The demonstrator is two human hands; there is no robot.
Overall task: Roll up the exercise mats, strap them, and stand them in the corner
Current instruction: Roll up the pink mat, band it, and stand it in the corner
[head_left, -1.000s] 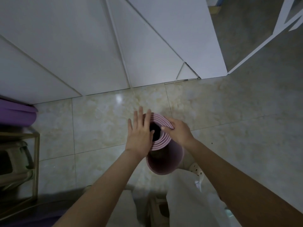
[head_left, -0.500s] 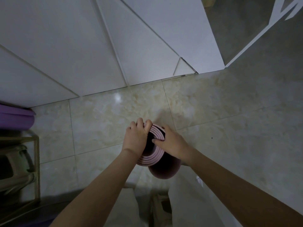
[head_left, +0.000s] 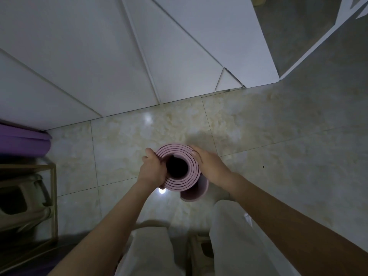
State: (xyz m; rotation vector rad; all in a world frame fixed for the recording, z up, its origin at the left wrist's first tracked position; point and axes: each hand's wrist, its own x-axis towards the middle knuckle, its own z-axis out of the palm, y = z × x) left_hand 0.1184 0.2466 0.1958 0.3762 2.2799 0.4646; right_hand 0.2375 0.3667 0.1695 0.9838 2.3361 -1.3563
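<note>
Roll of pink mat (head_left: 180, 184) is held upright over the floor (head_left: 258, 126), gripped at its rim by the left hand (head_left: 152, 170) and cupped by the right hand (head_left: 210, 166). Outer flap is seen loose. Tightening is judged in hand; strapping is called for next.

Glossy beige tiled floor (head_left: 123, 156), gold-framed rack (head_left: 53, 196) standing at left

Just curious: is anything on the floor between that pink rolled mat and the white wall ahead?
Nothing visible: only bare tiled floor lies between the pink rolled mat and the white wall.
</note>
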